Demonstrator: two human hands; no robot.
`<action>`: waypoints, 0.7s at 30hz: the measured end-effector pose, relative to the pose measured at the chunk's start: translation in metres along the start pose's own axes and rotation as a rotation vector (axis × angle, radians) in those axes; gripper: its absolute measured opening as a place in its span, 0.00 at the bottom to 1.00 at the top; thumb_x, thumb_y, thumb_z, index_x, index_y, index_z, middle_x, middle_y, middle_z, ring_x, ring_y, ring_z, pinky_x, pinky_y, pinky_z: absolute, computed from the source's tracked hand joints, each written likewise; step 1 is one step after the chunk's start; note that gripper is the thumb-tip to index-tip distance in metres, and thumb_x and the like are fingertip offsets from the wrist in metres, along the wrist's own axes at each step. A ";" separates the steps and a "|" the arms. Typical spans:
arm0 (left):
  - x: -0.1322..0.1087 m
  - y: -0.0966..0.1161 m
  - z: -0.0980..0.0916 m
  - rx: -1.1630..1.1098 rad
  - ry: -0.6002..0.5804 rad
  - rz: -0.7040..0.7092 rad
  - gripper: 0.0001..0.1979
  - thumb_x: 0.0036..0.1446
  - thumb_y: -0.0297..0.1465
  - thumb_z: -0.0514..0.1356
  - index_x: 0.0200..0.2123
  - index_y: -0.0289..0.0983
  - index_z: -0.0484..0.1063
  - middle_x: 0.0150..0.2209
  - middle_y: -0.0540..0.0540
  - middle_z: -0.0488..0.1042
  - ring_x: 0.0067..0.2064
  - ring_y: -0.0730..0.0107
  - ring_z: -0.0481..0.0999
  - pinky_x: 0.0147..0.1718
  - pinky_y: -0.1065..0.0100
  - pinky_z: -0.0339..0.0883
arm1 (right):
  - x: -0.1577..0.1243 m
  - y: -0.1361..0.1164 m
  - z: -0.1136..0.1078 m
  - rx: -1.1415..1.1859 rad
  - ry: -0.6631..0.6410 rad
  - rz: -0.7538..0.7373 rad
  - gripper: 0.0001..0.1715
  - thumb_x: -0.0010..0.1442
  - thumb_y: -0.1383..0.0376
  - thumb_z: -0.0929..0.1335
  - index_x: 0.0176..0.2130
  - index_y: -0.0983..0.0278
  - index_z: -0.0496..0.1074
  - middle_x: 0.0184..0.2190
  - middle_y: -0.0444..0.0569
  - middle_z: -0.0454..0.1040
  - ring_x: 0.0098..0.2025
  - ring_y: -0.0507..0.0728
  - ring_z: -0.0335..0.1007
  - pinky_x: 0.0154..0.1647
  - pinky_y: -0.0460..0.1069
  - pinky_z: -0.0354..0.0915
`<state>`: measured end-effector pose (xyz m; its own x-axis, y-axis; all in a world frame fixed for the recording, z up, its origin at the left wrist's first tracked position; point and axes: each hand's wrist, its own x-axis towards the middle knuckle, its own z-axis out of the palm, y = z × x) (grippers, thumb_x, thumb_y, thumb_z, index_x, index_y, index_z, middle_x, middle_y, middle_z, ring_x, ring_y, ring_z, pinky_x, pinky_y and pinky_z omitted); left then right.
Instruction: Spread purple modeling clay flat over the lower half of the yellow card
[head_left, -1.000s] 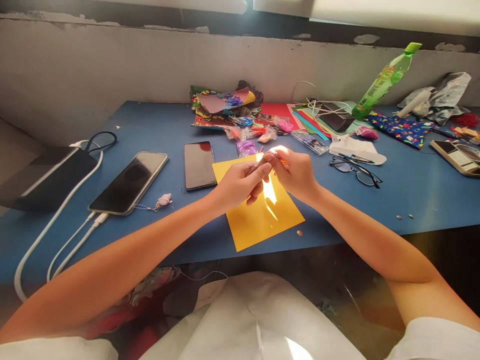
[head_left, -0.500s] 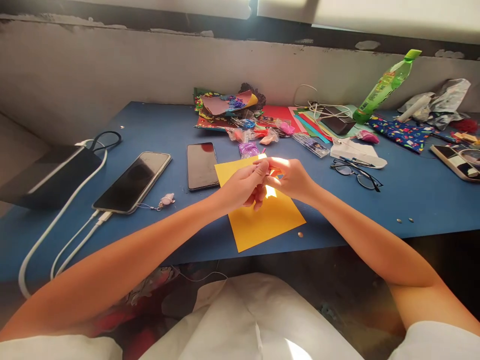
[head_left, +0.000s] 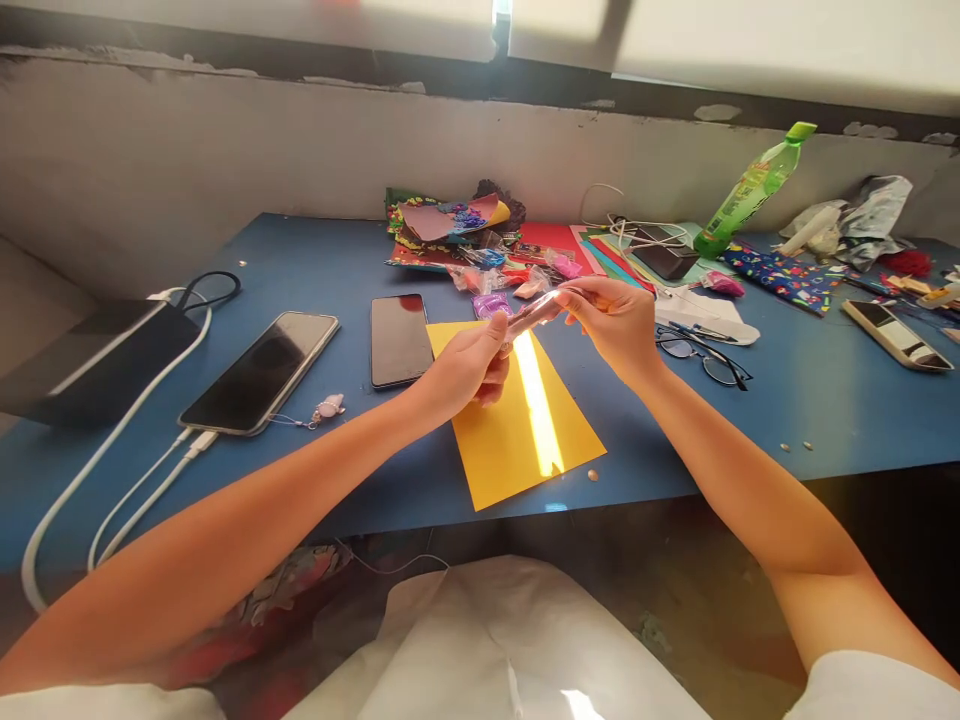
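Above the yellow paper [head_left: 502, 450], my left hand [head_left: 472, 370] and my right hand [head_left: 615, 325] hold a slim, shiny clear plastic packet [head_left: 534, 312] between them. My left thumb presses on its near left end, with the fingers curled below. The right thumb and fingers pinch the other end. The packet is tilted, its right end higher, and its contents are too small to make out. A bright strip of light falls across the paper beneath. Just beyond lies a small purple packet [head_left: 491, 305].
Left of the paper lie a black phone [head_left: 397, 340], a charging phone [head_left: 262, 370] with a charm [head_left: 328, 406], and a dark box-like object [head_left: 97, 360]. Eyeglasses [head_left: 705, 358], a leaning green bottle [head_left: 754, 190] and a patterned pouch [head_left: 780, 278] stand or lie right. Craft packets [head_left: 450, 220] pile behind.
My hands were close together over the paper; now the right hand has moved right and up, and the clear packet shows stretched between them. The view has shifted slightly.
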<state>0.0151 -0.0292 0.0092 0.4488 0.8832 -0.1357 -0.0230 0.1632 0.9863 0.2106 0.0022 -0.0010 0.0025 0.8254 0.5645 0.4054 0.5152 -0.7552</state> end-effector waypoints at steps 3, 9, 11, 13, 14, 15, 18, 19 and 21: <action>0.001 0.002 0.002 -0.007 -0.017 -0.073 0.29 0.62 0.58 0.42 0.23 0.39 0.52 0.16 0.58 0.49 0.13 0.82 0.50 0.13 0.76 0.46 | -0.004 0.000 0.003 -0.005 -0.135 -0.109 0.31 0.56 0.47 0.71 0.54 0.58 0.72 0.49 0.52 0.77 0.41 0.55 0.76 0.29 0.47 0.71; -0.002 0.001 0.007 0.111 -0.189 -0.146 0.21 0.67 0.46 0.49 0.27 0.39 0.57 0.17 0.57 0.56 0.15 0.80 0.58 0.14 0.78 0.48 | -0.024 -0.008 0.020 -0.136 -0.483 -0.344 0.28 0.60 0.55 0.70 0.57 0.59 0.71 0.48 0.50 0.79 0.43 0.55 0.77 0.43 0.49 0.72; -0.003 0.001 0.006 0.125 -0.165 -0.147 0.19 0.69 0.39 0.51 0.25 0.38 0.57 0.17 0.57 0.55 0.16 0.82 0.55 0.14 0.78 0.47 | -0.026 -0.010 0.019 -0.154 -0.500 -0.291 0.24 0.60 0.55 0.70 0.53 0.60 0.75 0.39 0.46 0.82 0.36 0.53 0.77 0.40 0.46 0.72; -0.002 0.002 0.003 0.110 -0.125 -0.098 0.20 0.69 0.36 0.50 0.24 0.37 0.59 0.17 0.57 0.54 0.16 0.83 0.52 0.14 0.78 0.44 | -0.024 -0.014 0.017 -0.138 -0.469 -0.207 0.22 0.57 0.52 0.71 0.47 0.60 0.79 0.30 0.43 0.81 0.31 0.52 0.76 0.35 0.45 0.71; -0.002 0.003 0.002 0.107 -0.115 -0.061 0.19 0.69 0.35 0.50 0.24 0.36 0.61 0.17 0.57 0.54 0.16 0.84 0.51 0.14 0.78 0.42 | -0.023 -0.016 0.015 -0.105 -0.442 -0.166 0.21 0.56 0.51 0.72 0.44 0.61 0.80 0.27 0.43 0.80 0.30 0.52 0.76 0.33 0.46 0.71; -0.002 0.003 0.001 0.109 -0.109 -0.022 0.19 0.69 0.35 0.51 0.24 0.35 0.63 0.16 0.57 0.54 0.16 0.84 0.50 0.14 0.78 0.41 | -0.022 -0.017 0.013 -0.060 -0.410 -0.130 0.21 0.54 0.50 0.73 0.41 0.61 0.81 0.26 0.42 0.80 0.29 0.53 0.76 0.32 0.46 0.71; -0.002 0.005 -0.003 0.112 -0.077 0.085 0.20 0.68 0.36 0.53 0.23 0.35 0.65 0.15 0.57 0.52 0.16 0.84 0.48 0.15 0.76 0.42 | -0.016 -0.019 0.008 0.069 -0.286 -0.054 0.20 0.50 0.49 0.75 0.35 0.61 0.82 0.25 0.43 0.79 0.26 0.53 0.75 0.29 0.48 0.72; -0.002 0.006 -0.004 0.098 -0.060 0.106 0.21 0.68 0.36 0.54 0.22 0.35 0.63 0.16 0.57 0.52 0.16 0.84 0.48 0.15 0.76 0.43 | -0.013 -0.017 0.006 0.087 -0.241 -0.038 0.20 0.49 0.49 0.76 0.33 0.61 0.82 0.25 0.44 0.79 0.25 0.53 0.74 0.28 0.49 0.73; -0.002 0.007 -0.006 0.055 -0.030 0.117 0.23 0.67 0.38 0.55 0.20 0.36 0.59 0.17 0.57 0.51 0.16 0.85 0.48 0.15 0.76 0.43 | -0.005 -0.012 0.000 0.090 -0.167 -0.017 0.20 0.46 0.49 0.77 0.32 0.61 0.81 0.25 0.45 0.79 0.25 0.53 0.74 0.27 0.49 0.73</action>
<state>0.0087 -0.0270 0.0155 0.4723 0.8813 -0.0175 -0.0277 0.0347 0.9990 0.2058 -0.0079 0.0049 -0.1582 0.8396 0.5196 0.3208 0.5414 -0.7771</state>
